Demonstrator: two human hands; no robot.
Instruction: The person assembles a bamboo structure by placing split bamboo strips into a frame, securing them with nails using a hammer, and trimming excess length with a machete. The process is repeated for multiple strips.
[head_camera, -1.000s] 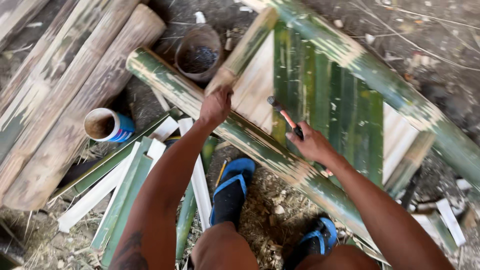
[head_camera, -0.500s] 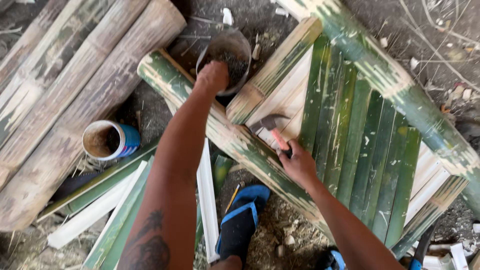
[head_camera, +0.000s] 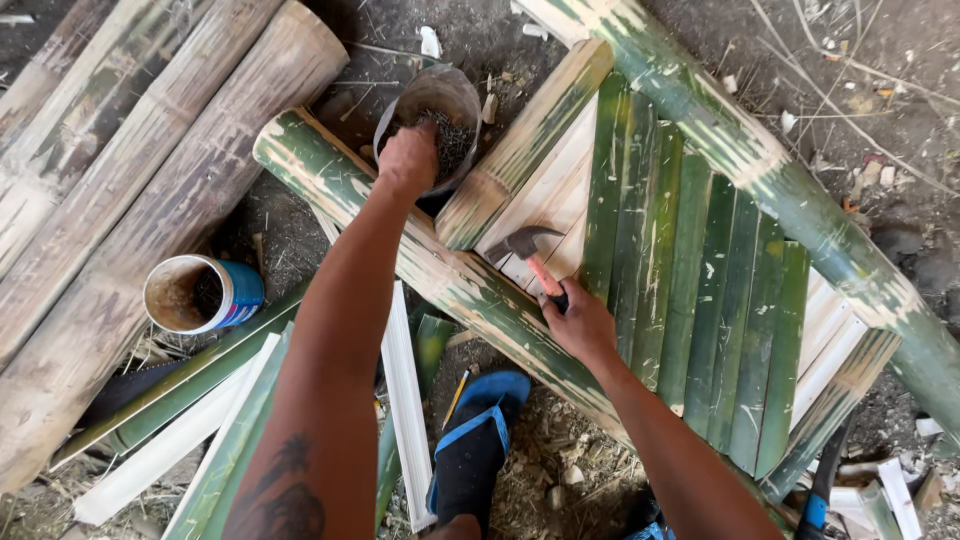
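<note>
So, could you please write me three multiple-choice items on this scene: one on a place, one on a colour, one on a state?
1. Where is the left hand?
A. in the container of nails
B. on the blue can
C. on the sandal

2. What colour is the hammer handle?
A. yellow
B. red
C. black

3. How does the right hand stand?
A. open, empty
B. shut on the hammer
C. flat on slats

Answers:
A, its fingers dip among the nails.
B, the shaft above the fist is red.
B, the fingers wrap the handle.
</note>
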